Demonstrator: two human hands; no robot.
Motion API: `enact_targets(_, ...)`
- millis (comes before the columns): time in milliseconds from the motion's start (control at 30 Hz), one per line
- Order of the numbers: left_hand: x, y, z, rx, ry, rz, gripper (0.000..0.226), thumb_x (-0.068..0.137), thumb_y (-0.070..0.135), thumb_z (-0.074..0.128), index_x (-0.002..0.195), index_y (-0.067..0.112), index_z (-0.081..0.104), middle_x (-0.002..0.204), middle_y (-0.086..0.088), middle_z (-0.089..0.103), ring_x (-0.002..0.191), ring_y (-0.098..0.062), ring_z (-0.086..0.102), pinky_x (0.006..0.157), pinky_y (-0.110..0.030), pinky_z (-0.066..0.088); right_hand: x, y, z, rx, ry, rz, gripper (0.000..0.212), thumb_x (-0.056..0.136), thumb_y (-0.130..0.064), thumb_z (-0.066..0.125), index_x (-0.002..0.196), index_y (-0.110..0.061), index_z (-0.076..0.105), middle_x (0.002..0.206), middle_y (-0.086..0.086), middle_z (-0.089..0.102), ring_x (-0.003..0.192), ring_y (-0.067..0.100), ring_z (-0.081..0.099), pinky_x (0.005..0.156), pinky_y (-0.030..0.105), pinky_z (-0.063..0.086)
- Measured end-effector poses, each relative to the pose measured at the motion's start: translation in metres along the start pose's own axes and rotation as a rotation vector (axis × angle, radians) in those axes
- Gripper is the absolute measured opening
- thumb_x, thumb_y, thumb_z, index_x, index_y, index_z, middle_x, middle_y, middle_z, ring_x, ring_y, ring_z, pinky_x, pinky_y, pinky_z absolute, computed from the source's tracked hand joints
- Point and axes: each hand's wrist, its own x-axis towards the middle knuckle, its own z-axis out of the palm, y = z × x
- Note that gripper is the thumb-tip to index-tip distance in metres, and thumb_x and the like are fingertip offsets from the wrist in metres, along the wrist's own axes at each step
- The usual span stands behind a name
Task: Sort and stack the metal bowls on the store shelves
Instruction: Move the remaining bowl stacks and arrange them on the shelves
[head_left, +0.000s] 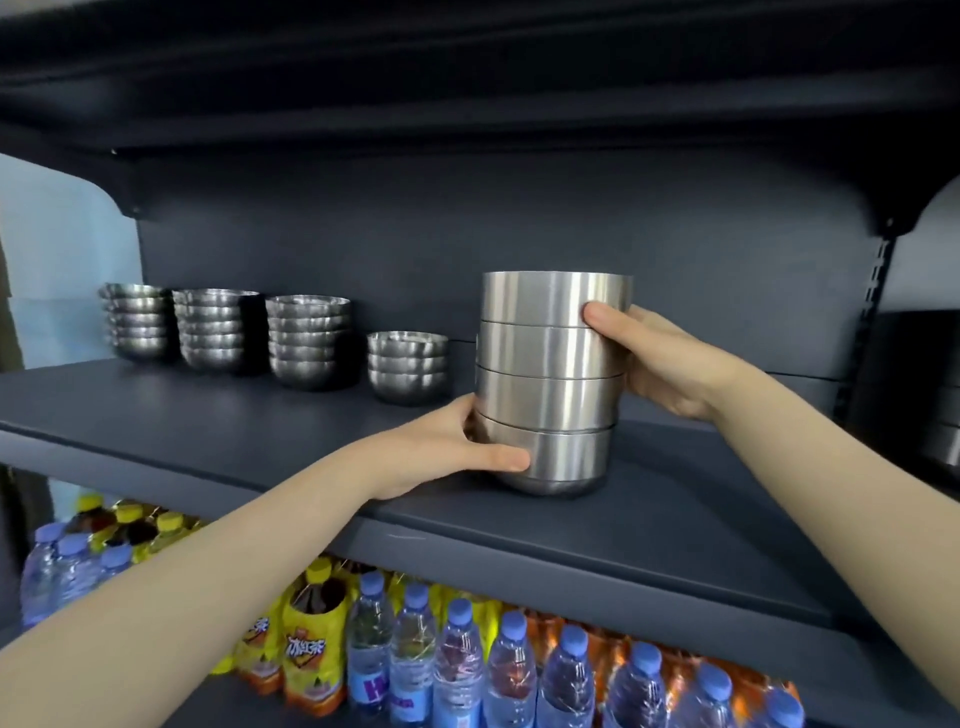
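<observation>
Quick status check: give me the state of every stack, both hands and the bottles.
Tall stack: four bowls, upright, on shelf, gripped.
Left hand: gripping bottom bowl.
Right hand: holding upper bowls.
Rounded stacks: four, nested, untouched.
Bottles: upright, capped, below.

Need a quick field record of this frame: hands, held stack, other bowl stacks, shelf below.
left hand: grip on the bottom bowl of the straight-sided bowl stack
right hand: grip on the stack's upper right side
held stack: four nested bowls, upright, base at the shelf; contact unclear
rounded bowl stacks: four, in a row to the left; the nearest is shortest
lower shelf: water bottles with blue caps, yellow-labelled tea bottles
</observation>
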Motion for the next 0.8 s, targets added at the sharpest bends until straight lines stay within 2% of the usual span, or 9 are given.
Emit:
enact_targets(67,0.007,-0.003,-0.007,0.083,-0.027,-0.003,0.099,0.055,0.057,0.080,0.140,0.031,0.037,0.133,0.020,0.052,0.123,0.000,0.048,0.108,-0.025,0.037,0.005,0.001,0.002,-0.010,0.005,0.017,0.101,0.052,-0.068,0.081,0.134,-0.019,0.050,0.123,-0.003,0.069,0.113,0.016,0.065,0.096,0.040,0.050)
enact_targets(167,0.020,-0.007,-0.016,0.123,-0.080,-0.001,0.097,0.065,0.055,0.079,0.145,0.030,0.030,0.135,0.020,0.049,0.124,0.000,0.046,0.109,-0.025,0.035,0.013,0.007,0.002,0.014,0.049,0.034,0.066,0.072,-0.056,0.074,0.126,-0.023,0.055,0.121,-0.003,0.070,0.109,0.014,0.066,0.092,0.038,0.051)
enact_targets(233,0.030,-0.014,-0.022,0.128,-0.101,0.003,0.103,0.060,0.059,0.078,0.146,0.031,0.029,0.136,0.020,0.049,0.125,-0.001,0.046,0.112,-0.027,0.034,0.020,0.012,0.002,0.048,0.090,0.061,0.075,0.066,-0.059,0.079,0.126,-0.022,0.055,0.121,-0.001,0.070,0.109,0.015,0.066,0.092,0.037,0.051)
enact_targets(333,0.046,-0.022,-0.032,0.142,-0.133,0.016,0.109,0.055,0.064,0.077,0.146,0.032,0.027,0.136,0.021,0.049,0.126,-0.001,0.046,0.113,-0.030,0.034,0.030,0.018,0.000,0.026,0.103,0.088,0.103,0.038,-0.070,0.085,0.125,-0.024,0.056,0.118,-0.004,0.071,0.111,0.015,0.066,0.093,0.038,0.051)
enact_targets(533,0.080,-0.033,-0.047,0.134,-0.196,0.002,0.103,0.063,0.056,0.080,0.146,0.030,0.025,0.133,0.022,0.049,0.126,-0.002,0.045,0.114,-0.031,0.032,0.057,0.022,-0.008,-0.025,0.132,0.135,0.118,0.033,-0.070,0.086,0.133,-0.017,0.051,0.123,-0.003,0.069,0.114,0.015,0.064,0.098,0.038,0.049)
enact_targets(600,0.093,-0.034,-0.050,0.135,-0.190,-0.015,0.095,0.069,0.052,0.079,0.145,0.028,0.028,0.124,0.020,0.052,0.122,-0.005,0.046,0.114,-0.031,0.033,0.067,0.023,-0.012,-0.039,0.165,0.166,0.124,0.030,-0.068,0.088,0.134,-0.013,0.048,0.126,0.000,0.066,0.116,0.017,0.063,0.103,0.041,0.047)
enact_targets(667,0.104,-0.037,-0.052,0.116,-0.190,-0.024,0.085,0.074,0.048,0.077,0.142,0.026,0.031,0.112,0.019,0.052,0.116,-0.007,0.047,0.112,-0.030,0.033,0.077,0.023,-0.015,-0.047,0.191,0.186,0.123,0.029,-0.065,0.090,0.133,-0.013,0.048,0.127,0.001,0.066,0.117,0.018,0.063,0.103,0.041,0.047)
enact_targets(733,0.115,-0.042,-0.053,0.072,-0.197,-0.011,0.087,0.073,0.048,0.079,0.143,0.027,0.030,0.122,0.018,0.052,0.120,-0.005,0.046,0.113,-0.031,0.032,0.086,0.025,-0.017,-0.059,0.209,0.197,0.119,0.030,-0.061,0.091,0.132,-0.015,0.049,0.126,0.000,0.067,0.116,0.017,0.063,0.100,0.038,0.048)
enact_targets(800,0.127,-0.049,-0.054,0.040,-0.195,0.008,0.094,0.067,0.051,0.080,0.144,0.028,0.030,0.132,0.018,0.052,0.124,-0.004,0.047,0.113,-0.032,0.033,0.094,0.030,-0.018,-0.057,0.232,0.202,0.105,0.043,-0.055,0.090,0.132,-0.016,0.050,0.125,-0.001,0.067,0.115,0.016,0.063,0.097,0.036,0.049)
